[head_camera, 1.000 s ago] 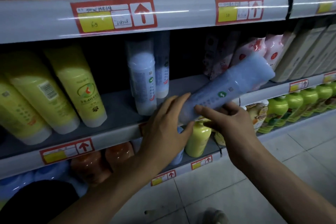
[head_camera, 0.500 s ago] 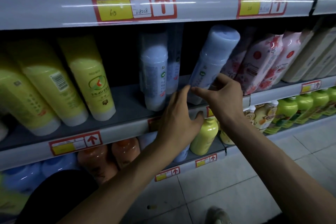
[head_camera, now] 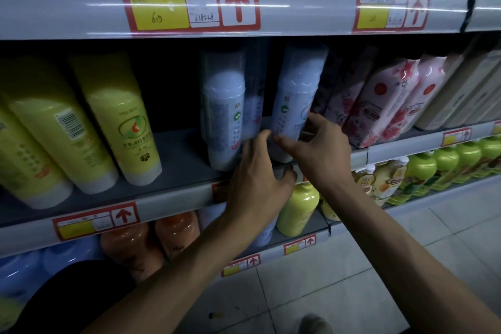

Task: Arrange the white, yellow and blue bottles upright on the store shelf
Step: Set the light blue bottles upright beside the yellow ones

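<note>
A pale blue bottle (head_camera: 295, 89) stands nearly upright on the grey middle shelf (head_camera: 173, 171), leaning slightly right. My right hand (head_camera: 317, 149) grips its lower part from the right. My left hand (head_camera: 257, 179) holds its base from the left, fingers up against it and thumb at the shelf lip. A second pale blue bottle (head_camera: 223, 106) stands upright just left, with another (head_camera: 254, 106) behind it. Two large yellow bottles (head_camera: 119, 122) (head_camera: 54, 138) stand on their white caps further left, leaning left.
Pink flowered pouches (head_camera: 379, 100) crowd the shelf right of the held bottle. The lower shelf carries orange bottles (head_camera: 130, 247), a yellow-green bottle (head_camera: 298, 209) and green bottles (head_camera: 444, 165). A shelf with red price tags (head_camera: 189, 3) hangs close overhead. Tiled floor (head_camera: 352, 279) lies below.
The blue bottle went from lying tilted across the shelf front to standing nearly upright on the shelf. Both hands moved in with it and stay at its base.
</note>
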`<action>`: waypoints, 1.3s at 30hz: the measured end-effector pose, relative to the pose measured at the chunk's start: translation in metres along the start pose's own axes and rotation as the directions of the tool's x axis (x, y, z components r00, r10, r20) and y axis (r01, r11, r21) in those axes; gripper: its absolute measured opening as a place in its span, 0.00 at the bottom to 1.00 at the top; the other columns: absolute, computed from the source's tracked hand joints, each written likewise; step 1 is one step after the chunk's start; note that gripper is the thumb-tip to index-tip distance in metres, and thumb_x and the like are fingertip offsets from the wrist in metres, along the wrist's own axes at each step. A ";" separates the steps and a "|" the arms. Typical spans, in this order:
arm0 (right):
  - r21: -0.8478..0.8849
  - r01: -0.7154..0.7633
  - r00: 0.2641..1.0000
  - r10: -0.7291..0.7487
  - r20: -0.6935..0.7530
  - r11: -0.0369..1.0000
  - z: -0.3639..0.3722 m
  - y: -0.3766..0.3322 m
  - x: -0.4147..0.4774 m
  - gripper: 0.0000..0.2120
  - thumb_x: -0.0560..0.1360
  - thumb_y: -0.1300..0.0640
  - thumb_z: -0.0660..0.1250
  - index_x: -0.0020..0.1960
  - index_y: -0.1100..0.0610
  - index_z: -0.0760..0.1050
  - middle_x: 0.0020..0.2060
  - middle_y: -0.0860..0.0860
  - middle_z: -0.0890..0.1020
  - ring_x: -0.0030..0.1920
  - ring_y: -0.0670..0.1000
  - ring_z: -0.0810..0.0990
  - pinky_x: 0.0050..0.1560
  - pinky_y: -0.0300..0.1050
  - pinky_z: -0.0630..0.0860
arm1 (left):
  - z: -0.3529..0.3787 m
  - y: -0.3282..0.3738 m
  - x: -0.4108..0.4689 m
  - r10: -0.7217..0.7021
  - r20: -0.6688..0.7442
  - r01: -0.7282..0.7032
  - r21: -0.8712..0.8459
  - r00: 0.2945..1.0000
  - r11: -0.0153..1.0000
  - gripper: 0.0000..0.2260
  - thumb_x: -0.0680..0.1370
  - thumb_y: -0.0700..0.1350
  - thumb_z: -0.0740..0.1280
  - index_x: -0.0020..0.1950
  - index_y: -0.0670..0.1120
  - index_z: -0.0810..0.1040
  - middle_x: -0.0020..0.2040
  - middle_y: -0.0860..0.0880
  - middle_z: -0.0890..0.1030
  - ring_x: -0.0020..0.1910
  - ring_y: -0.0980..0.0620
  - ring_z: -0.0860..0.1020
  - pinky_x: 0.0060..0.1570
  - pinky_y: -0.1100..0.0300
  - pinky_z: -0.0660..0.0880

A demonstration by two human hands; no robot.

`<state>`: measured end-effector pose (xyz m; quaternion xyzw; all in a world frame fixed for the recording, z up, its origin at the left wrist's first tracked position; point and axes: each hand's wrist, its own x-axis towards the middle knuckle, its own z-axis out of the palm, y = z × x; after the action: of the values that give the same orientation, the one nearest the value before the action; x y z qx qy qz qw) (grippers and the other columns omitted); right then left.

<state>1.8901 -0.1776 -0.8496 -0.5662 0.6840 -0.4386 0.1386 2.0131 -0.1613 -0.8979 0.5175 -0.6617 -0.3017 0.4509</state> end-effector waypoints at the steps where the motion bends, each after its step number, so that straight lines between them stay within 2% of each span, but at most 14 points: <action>1: 0.000 0.000 1.000 0.000 0.006 1.000 0.000 0.000 0.000 0.26 0.64 0.39 0.77 0.58 0.49 0.83 0.49 0.44 0.88 0.50 0.46 0.86 0.52 0.53 0.84 | 0.000 0.000 0.000 0.001 0.002 -0.001 -0.001 1.000 1.000 0.33 0.68 0.59 0.64 0.73 0.55 0.67 0.66 0.50 0.75 0.65 0.47 0.79 0.62 0.46 0.79; 5: -0.008 0.006 0.998 -0.005 0.058 1.000 -0.005 0.003 0.007 0.28 0.65 0.42 0.81 0.62 0.51 0.81 0.53 0.46 0.88 0.54 0.48 0.86 0.55 0.53 0.83 | 0.000 -0.002 0.001 0.005 0.012 -0.005 0.003 1.000 1.000 0.31 0.71 0.54 0.68 0.74 0.54 0.67 0.67 0.49 0.75 0.66 0.47 0.78 0.62 0.46 0.80; 7: -0.011 0.004 0.995 -0.003 0.097 1.000 -0.008 0.005 0.008 0.28 0.67 0.45 0.81 0.64 0.52 0.80 0.55 0.48 0.87 0.55 0.49 0.85 0.56 0.54 0.83 | -0.001 -0.003 0.001 0.012 0.016 -0.012 0.007 1.000 1.000 0.31 0.71 0.54 0.67 0.74 0.54 0.67 0.66 0.49 0.75 0.66 0.47 0.79 0.62 0.45 0.80; 13: -0.058 -0.023 0.995 0.028 0.092 0.998 -0.016 0.007 -0.005 0.35 0.69 0.52 0.80 0.73 0.50 0.72 0.56 0.50 0.83 0.53 0.52 0.84 0.55 0.55 0.82 | -0.008 -0.002 -0.006 0.047 0.050 -0.051 0.080 0.998 0.996 0.31 0.72 0.53 0.67 0.75 0.56 0.66 0.67 0.51 0.75 0.67 0.48 0.78 0.60 0.46 0.80; 17: -0.048 -0.033 0.993 0.038 0.112 0.998 -0.024 -0.003 -0.023 0.36 0.71 0.53 0.79 0.75 0.50 0.70 0.54 0.48 0.81 0.53 0.53 0.83 0.55 0.56 0.82 | -0.019 0.002 -0.016 0.081 0.072 -0.092 0.165 0.994 0.982 0.30 0.73 0.53 0.66 0.76 0.57 0.65 0.69 0.53 0.73 0.68 0.48 0.76 0.61 0.43 0.79; 19: -0.065 -0.006 0.993 0.013 0.116 0.998 -0.029 -0.009 -0.034 0.35 0.71 0.53 0.79 0.75 0.50 0.69 0.53 0.46 0.80 0.54 0.52 0.83 0.54 0.54 0.81 | -0.026 0.002 -0.021 0.113 0.083 -0.127 0.187 0.990 0.974 0.29 0.76 0.49 0.70 0.77 0.56 0.66 0.70 0.53 0.72 0.69 0.49 0.75 0.62 0.44 0.78; 21: -0.103 0.033 0.994 -0.022 0.107 0.994 -0.034 -0.014 -0.046 0.35 0.72 0.54 0.78 0.75 0.50 0.68 0.56 0.49 0.82 0.56 0.53 0.83 0.53 0.52 0.80 | -0.037 0.002 -0.026 0.146 0.092 -0.163 0.219 0.985 0.962 0.28 0.78 0.45 0.71 0.77 0.55 0.68 0.71 0.54 0.71 0.70 0.50 0.74 0.64 0.47 0.78; 24: -0.160 0.072 0.992 -0.054 0.118 0.985 -0.041 -0.021 -0.059 0.35 0.72 0.54 0.78 0.76 0.50 0.69 0.61 0.52 0.82 0.59 0.53 0.81 0.52 0.46 0.76 | -0.057 0.001 -0.034 0.204 0.098 -0.224 0.276 0.974 0.935 0.26 0.78 0.46 0.71 0.75 0.55 0.70 0.72 0.55 0.70 0.70 0.52 0.74 0.66 0.53 0.76; 28: -0.294 0.182 0.957 -0.101 0.272 0.938 -0.040 -0.034 -0.073 0.30 0.73 0.47 0.76 0.73 0.49 0.73 0.63 0.52 0.78 0.62 0.55 0.79 0.51 0.40 0.69 | -0.088 -0.005 -0.046 0.250 0.149 -0.291 0.415 0.957 0.862 0.24 0.78 0.51 0.68 0.74 0.51 0.72 0.72 0.53 0.71 0.64 0.47 0.78 0.61 0.46 0.78; 32: -0.388 0.314 0.909 -0.156 0.387 0.866 -0.033 -0.042 -0.092 0.33 0.73 0.42 0.75 0.75 0.51 0.72 0.70 0.56 0.74 0.67 0.59 0.76 0.61 0.50 0.75 | -0.122 -0.013 -0.063 0.254 0.218 -0.334 0.644 0.942 0.689 0.26 0.80 0.55 0.67 0.78 0.53 0.68 0.74 0.51 0.69 0.64 0.46 0.75 0.63 0.50 0.74; 35: -0.450 0.413 0.868 -0.193 0.457 0.792 -0.026 -0.038 -0.108 0.40 0.70 0.39 0.77 0.76 0.53 0.70 0.76 0.62 0.69 0.74 0.66 0.70 0.70 0.62 0.72 | -0.143 -0.016 -0.078 0.264 0.224 -0.342 0.724 0.938 0.599 0.27 0.78 0.56 0.61 0.77 0.51 0.71 0.75 0.47 0.70 0.67 0.44 0.72 0.66 0.49 0.71; 37: -0.459 0.481 0.842 -0.247 0.480 0.747 -0.019 -0.036 -0.118 0.43 0.67 0.37 0.76 0.76 0.54 0.70 0.74 0.65 0.70 0.75 0.70 0.68 0.69 0.67 0.71 | -0.153 -0.018 -0.087 0.258 0.229 -0.337 0.769 0.939 0.543 0.30 0.76 0.57 0.60 0.78 0.50 0.71 0.76 0.43 0.71 0.69 0.43 0.70 0.68 0.46 0.72; 39: -0.456 0.532 0.820 -0.298 0.490 0.714 -0.012 -0.037 -0.126 0.45 0.66 0.34 0.70 0.77 0.55 0.69 0.73 0.67 0.71 0.74 0.71 0.69 0.67 0.70 0.71 | -0.159 -0.019 -0.096 0.234 0.235 -0.325 0.794 0.944 0.514 0.32 0.75 0.58 0.65 0.79 0.50 0.69 0.77 0.42 0.69 0.71 0.43 0.66 0.70 0.42 0.71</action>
<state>1.9463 -0.0587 -0.8535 -0.7961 0.5944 -0.1128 -0.0127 2.1706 -0.0641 -0.8761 0.5386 -0.8207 0.0936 0.1665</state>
